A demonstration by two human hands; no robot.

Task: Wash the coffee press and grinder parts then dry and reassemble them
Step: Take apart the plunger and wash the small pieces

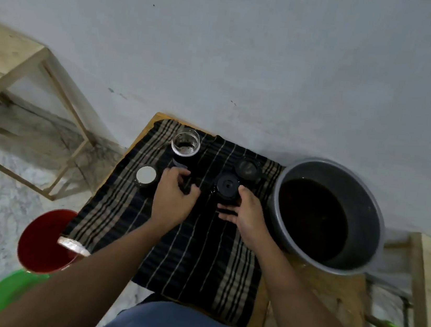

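Head view: both hands work among coffee parts laid on a striped cloth.

The right hand (246,212) grips a black round lid piece (226,186) at mid-cloth, thumb against its right side and fingers curled round its near edge. The left hand (174,197) hovers just left of it with fingers loosely curled, fingertips near the dark base of the upright glass beaker (185,143); whether it holds anything I cannot tell against the dark cloth (195,265). A white-topped cap (146,175) lies left of that hand, and a black mesh part (248,169) lies just behind the lid piece. A grey basin (368,200) of dark water stands to the right on the wooden table (328,293).
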